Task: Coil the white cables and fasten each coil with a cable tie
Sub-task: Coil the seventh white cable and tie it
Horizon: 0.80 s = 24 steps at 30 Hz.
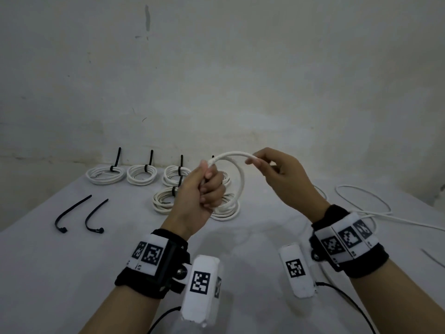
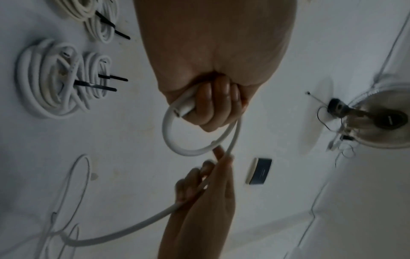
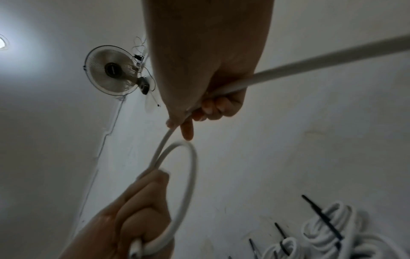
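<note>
Both hands are raised above the table with a white cable [image 1: 237, 172] between them. My left hand [image 1: 204, 189] grips the cable's end in a fist, and one loop [image 2: 177, 140] curves out from that fist. My right hand [image 1: 267, 165] pinches the same cable [image 3: 168, 135] just past the loop; the slack [image 3: 310, 64] runs back under the palm to the table at the right. Several tied white coils [image 1: 142, 174] with black cable ties lie in a row at the table's far side. Two loose black cable ties [image 1: 72, 213] lie at the left.
The table [image 1: 72, 273] is covered in white cloth and stands against a pale wall [image 1: 216, 80]. Loose white cable [image 1: 366, 201] sprawls at the right edge. A wall fan [image 3: 113, 73] shows in the right wrist view. A thin strip [image 1: 433, 257] lies at the far right.
</note>
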### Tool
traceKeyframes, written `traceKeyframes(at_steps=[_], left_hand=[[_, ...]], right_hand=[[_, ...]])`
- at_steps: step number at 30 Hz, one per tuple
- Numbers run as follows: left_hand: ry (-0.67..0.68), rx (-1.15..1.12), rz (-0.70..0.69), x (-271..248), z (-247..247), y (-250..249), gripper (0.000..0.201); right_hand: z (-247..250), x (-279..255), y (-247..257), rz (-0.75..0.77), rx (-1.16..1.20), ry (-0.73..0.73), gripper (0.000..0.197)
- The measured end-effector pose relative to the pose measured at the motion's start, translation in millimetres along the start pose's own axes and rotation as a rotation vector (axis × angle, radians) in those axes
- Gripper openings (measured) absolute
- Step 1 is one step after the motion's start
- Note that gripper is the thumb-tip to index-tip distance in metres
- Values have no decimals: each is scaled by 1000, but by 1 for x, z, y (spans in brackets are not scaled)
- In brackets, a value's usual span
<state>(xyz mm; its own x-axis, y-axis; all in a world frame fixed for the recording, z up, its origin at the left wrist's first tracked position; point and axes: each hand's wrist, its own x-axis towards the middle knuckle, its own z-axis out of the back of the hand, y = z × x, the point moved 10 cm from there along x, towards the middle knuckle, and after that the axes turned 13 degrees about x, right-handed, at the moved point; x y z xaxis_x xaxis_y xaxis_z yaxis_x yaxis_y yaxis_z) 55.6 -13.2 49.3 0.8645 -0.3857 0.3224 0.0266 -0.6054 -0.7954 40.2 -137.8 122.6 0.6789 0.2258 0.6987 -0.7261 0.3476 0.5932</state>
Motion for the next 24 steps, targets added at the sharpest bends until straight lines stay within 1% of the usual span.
traceKeyframes(at_steps=[2, 4, 6, 10, 13, 14, 16, 17, 19, 21, 24], left_hand=[[-24, -79, -35, -1, 12, -10, 40], [-49, -112, -86, -2, 22, -21, 39], [-72, -130, -134, -3, 31, -31, 38], [-115, -160, -216, -5, 44, -47, 38], [-171, -169, -243, -6, 52, -49, 40], [-190, -150, -251, -6, 54, -49, 40], [-217, -90, -267, -4, 54, -48, 38], [-225, -56, -273, -3, 53, -48, 37], [-238, 5, -281, -2, 51, -46, 35], [-252, 49, -272, 0, 51, -42, 37], [-279, 95, -235, 3, 50, -31, 39]], right_hand=[[3, -10, -21, -111, 114, 63, 9], [5, -20, -34, -132, 109, 107, 17], [5, -27, -42, -98, -15, 155, 28], [-12, -32, -52, -60, -325, 352, 56], [-32, -35, -53, 32, -575, 474, 67], [-37, -35, -51, 88, -657, 484, 73], [-47, -35, -37, 251, -761, 459, 81], [-53, -36, -25, 352, -786, 444, 78], [-67, -40, -3, 525, -790, 439, 60], [-80, -43, 15, 604, -748, 457, 47], [-89, -40, 38, 649, -680, 448, 40]])
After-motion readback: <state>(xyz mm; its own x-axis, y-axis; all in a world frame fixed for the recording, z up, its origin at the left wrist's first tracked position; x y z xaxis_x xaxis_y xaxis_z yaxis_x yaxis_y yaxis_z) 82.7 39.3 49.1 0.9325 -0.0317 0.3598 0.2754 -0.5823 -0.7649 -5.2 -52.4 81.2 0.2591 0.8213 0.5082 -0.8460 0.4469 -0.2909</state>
